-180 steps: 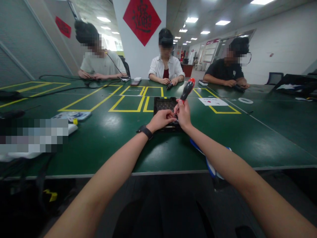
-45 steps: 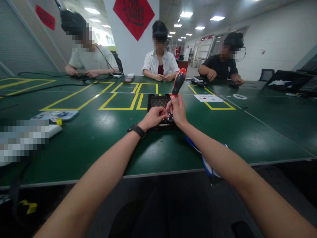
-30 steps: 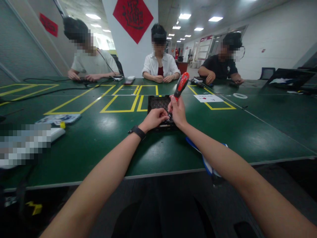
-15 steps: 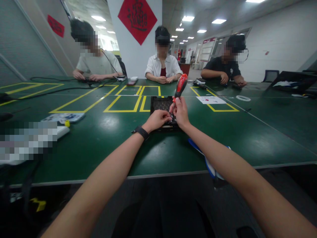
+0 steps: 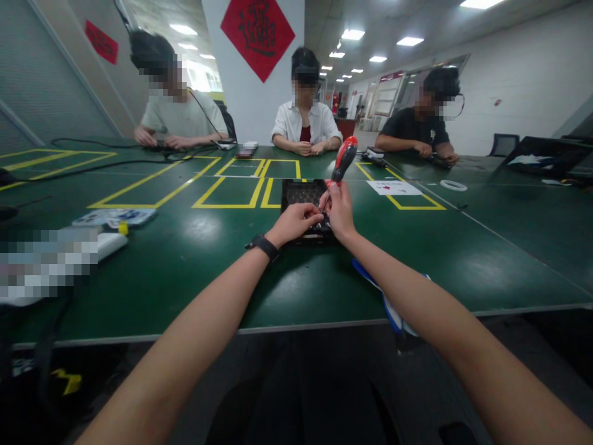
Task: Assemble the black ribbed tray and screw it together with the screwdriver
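Observation:
My right hand (image 5: pixel 340 210) is closed round a screwdriver (image 5: pixel 344 159) with a red and black handle. The screwdriver leans, handle up and to the right, its shaft running down between my two hands. Pinched fingers of my left hand (image 5: pixel 299 223) meet near the lower end of the shaft; anything small between them is too hidden to name. Under both hands lies a black open case (image 5: pixel 301 190) with a dark, textured inside. My hands cover its front and right parts.
A blue and white object (image 5: pixel 391 309) lies under my right forearm at the green table's (image 5: pixel 204 290) edge. White devices (image 5: pixel 113 244) stand at left. Beyond are yellow tape outlines, a paper sheet (image 5: pixel 393 188), a white ring (image 5: pixel 454 185), cables and three people seated opposite.
The screwdriver's handle has tipped slightly to the right in my right hand. My left hand stays at the case. The person at far right has brought their hands closer together.

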A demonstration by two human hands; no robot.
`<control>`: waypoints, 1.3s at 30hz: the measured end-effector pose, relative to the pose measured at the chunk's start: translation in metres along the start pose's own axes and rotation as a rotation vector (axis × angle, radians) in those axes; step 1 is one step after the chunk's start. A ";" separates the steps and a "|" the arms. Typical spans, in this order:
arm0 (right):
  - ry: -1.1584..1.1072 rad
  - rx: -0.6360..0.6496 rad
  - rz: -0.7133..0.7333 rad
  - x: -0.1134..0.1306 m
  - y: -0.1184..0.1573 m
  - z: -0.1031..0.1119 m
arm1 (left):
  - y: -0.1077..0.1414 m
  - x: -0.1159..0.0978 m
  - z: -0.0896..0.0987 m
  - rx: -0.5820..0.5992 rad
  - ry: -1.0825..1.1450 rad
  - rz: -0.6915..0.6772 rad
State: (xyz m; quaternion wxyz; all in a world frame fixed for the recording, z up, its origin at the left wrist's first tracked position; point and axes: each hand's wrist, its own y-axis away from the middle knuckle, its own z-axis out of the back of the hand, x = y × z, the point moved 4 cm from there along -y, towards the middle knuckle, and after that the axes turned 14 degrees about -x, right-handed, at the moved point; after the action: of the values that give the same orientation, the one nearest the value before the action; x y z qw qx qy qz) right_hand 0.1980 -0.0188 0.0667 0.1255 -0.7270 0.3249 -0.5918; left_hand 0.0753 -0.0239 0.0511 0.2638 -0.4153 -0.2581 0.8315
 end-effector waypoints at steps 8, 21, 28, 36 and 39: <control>0.020 -0.161 0.020 -0.002 -0.003 0.007 | 0.002 0.010 -0.005 0.013 0.015 0.060; 0.003 -0.241 -0.010 -0.006 -0.006 0.012 | 0.001 0.010 -0.004 -0.007 0.028 0.093; 0.004 -0.223 0.013 -0.002 -0.004 0.009 | 0.001 0.012 -0.004 -0.028 0.024 0.080; 0.002 -0.235 0.033 -0.002 -0.004 0.011 | 0.001 0.012 -0.004 -0.022 0.020 0.071; 0.009 -0.240 0.025 -0.002 -0.004 0.011 | 0.001 0.011 -0.003 -0.009 0.026 0.064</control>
State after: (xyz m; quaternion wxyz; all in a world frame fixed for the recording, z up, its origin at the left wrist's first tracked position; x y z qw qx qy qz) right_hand 0.2094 -0.0169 0.0646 0.0435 -0.7298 0.4030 -0.5505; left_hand 0.0722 -0.0163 0.0425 0.2383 -0.4352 -0.2450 0.8329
